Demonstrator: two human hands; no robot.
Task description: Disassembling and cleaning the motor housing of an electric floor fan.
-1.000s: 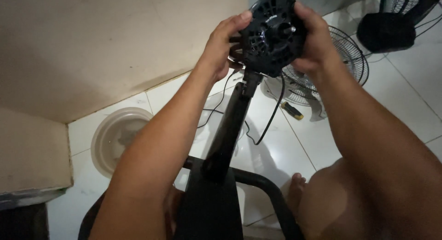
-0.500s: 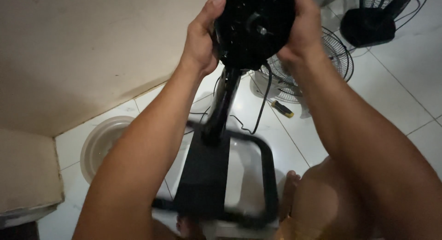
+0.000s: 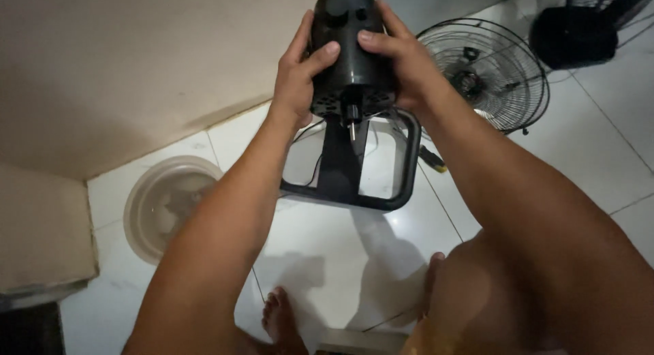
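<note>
— What's being held up there?

— A black motor housing (image 3: 354,55), sitting on top of its stand (image 3: 344,167). A short metal shaft (image 3: 352,127) pokes out of the lower face.

— And the hands?

— Both wrapped round it. The left hand (image 3: 300,72) clasps the left side, thumb laid across the front; the right hand (image 3: 402,62) clasps the right side, fingers pressed on the shell (each grip curled tight against the housing, not spread).

— What's around it?

— The stand's looped base rests on the white tiled floor (image 3: 327,259). A wire fan guard (image 3: 487,72) lies just right of it, a clear round basin (image 3: 167,205) to the left by the wall (image 3: 122,69). A bare foot (image 3: 279,317) shows below.
</note>
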